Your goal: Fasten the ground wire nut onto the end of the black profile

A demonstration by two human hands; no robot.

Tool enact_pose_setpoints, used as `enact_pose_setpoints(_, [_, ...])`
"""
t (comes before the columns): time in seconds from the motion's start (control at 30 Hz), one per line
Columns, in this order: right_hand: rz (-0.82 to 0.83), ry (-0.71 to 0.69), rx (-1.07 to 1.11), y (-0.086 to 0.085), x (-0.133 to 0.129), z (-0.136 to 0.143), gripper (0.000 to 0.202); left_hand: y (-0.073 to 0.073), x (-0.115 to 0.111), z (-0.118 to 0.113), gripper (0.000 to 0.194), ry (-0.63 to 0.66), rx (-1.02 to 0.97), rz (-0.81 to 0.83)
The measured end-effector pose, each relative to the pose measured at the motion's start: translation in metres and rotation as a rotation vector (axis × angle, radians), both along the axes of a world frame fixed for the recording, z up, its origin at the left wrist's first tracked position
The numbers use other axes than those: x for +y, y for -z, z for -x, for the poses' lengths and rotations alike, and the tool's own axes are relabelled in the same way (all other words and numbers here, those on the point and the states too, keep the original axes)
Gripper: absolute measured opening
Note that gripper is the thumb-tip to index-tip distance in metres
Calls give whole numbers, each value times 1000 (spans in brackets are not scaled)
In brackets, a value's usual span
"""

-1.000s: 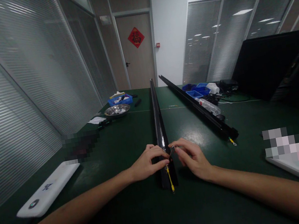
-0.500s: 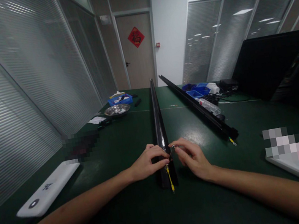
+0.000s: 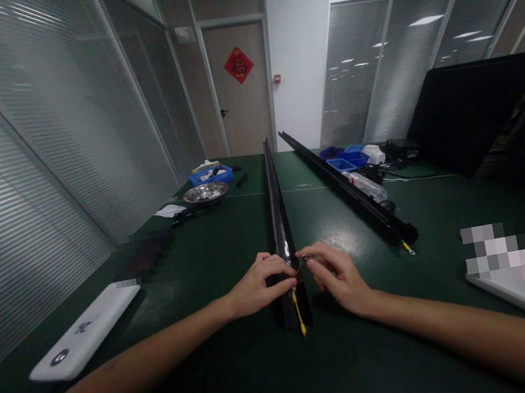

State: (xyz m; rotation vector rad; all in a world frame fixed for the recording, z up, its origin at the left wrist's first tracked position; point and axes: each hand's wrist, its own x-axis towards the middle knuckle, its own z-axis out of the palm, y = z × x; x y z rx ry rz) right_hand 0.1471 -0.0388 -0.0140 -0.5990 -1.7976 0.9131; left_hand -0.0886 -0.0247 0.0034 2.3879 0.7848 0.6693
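Observation:
A long black rail (image 3: 279, 220) lies lengthwise on the green table, its near end below my hands. My left hand (image 3: 263, 283) rests across the rail, thumb and fingers closed on a small metal piece (image 3: 300, 270) near the rail's right edge. Just right of the rail, my right hand (image 3: 336, 275) pinches something small at the upper end of that piece; its exact shape is too small to tell. A yellow wire (image 3: 299, 314) with a ring terminal runs from below my left fingertips toward the rail's near end.
A second black rail (image 3: 353, 190) with a yellow lead lies diagonally at the right. Blue bins (image 3: 341, 164) and a plastic bottle (image 3: 367, 186) sit beside it. Back left are a metal bowl (image 3: 206, 193) and blue tray (image 3: 211, 176). White devices (image 3: 86, 332) flank both sides.

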Motion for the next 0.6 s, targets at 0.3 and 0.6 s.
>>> enact_pose_setpoints(0.3, [-24, 12, -5, 2, 2, 0, 22, -1, 1, -1, 23, -5, 15, 3])
enact_pose_setpoints(0.6, [17, -1, 13, 4, 1, 0, 22, 0, 0, -1, 24, -3, 8, -16])
